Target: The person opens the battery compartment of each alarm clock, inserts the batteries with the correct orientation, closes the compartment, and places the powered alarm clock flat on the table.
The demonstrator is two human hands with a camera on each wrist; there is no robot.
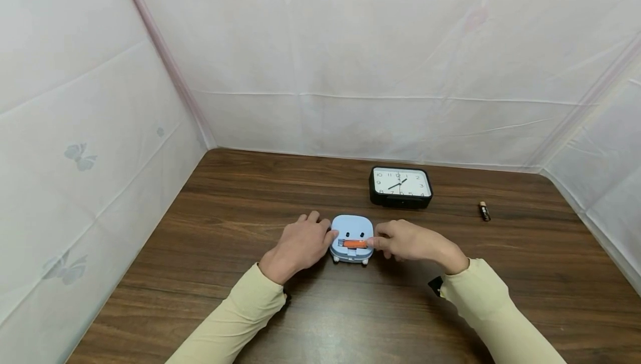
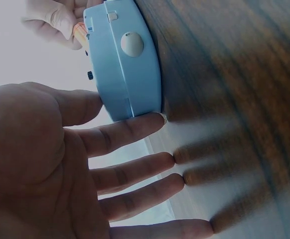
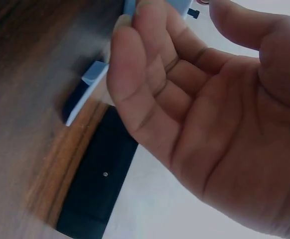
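Note:
A small light-blue alarm clock (image 1: 352, 225) lies back up on the table, its two black knobs and white feet showing. An orange battery (image 1: 354, 244) sits in its open compartment; in the left wrist view that battery (image 2: 79, 33) sticks up at a tilt. My left hand (image 1: 302, 243) holds the clock's left side between thumb and index finger, the other fingers extended toward the tabletop. At the battery's right end, my right hand (image 1: 413, 241) pinches with the thumb, its fingers curled. Beyond that hand, a small blue-and-white piece (image 3: 85, 92), seemingly the cover, lies on the table.
Behind the hands stands a black rectangular clock (image 1: 400, 186) with a white dial. A black battery with a copper-coloured end (image 1: 484, 211) lies farther right. White curtains (image 1: 320, 74) enclose the wooden table (image 1: 240, 186) at the back and sides.

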